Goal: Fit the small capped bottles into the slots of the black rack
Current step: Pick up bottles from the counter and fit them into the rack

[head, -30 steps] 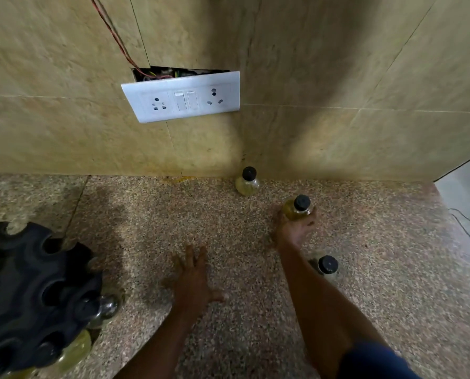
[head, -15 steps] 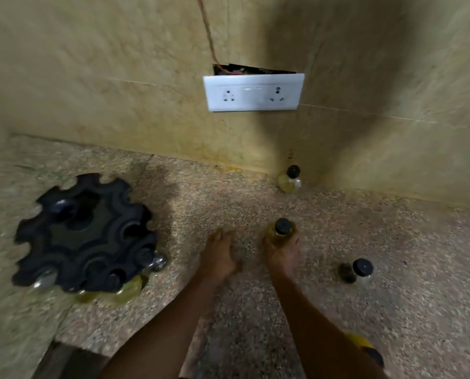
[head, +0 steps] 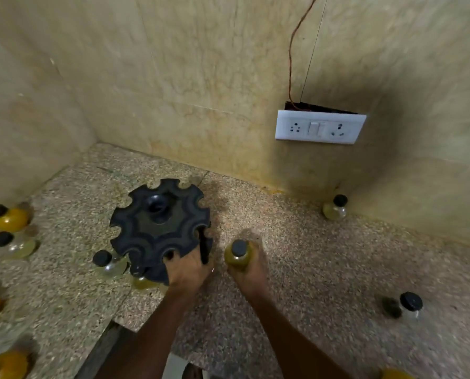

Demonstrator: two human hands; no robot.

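Observation:
The black round rack (head: pixel 157 228), with notched slots around its rim, stands on the speckled stone counter (head: pixel 310 269). My left hand (head: pixel 188 269) grips the rack's near right edge. Just right of it, my right hand (head: pixel 249 265) is closed around a small yellowish bottle (head: pixel 238 255) with a black cap, held upright. A clear capped bottle (head: pixel 108 262) sits low at the rack's near left side, and another yellowish one (head: pixel 142 281) shows under its front edge.
More capped bottles stand around: one by the wall (head: pixel 335 207), one at the right (head: pixel 410 303), several along the left edge (head: pixel 9 218). A white socket plate (head: pixel 320 127) hangs on the tiled wall. The counter's front edge (head: pixel 102 340) drops off near my left forearm.
My view has swung left. My left hand went from the counter onto the rack's edge. My right hand carried the bottle closer to the rack.

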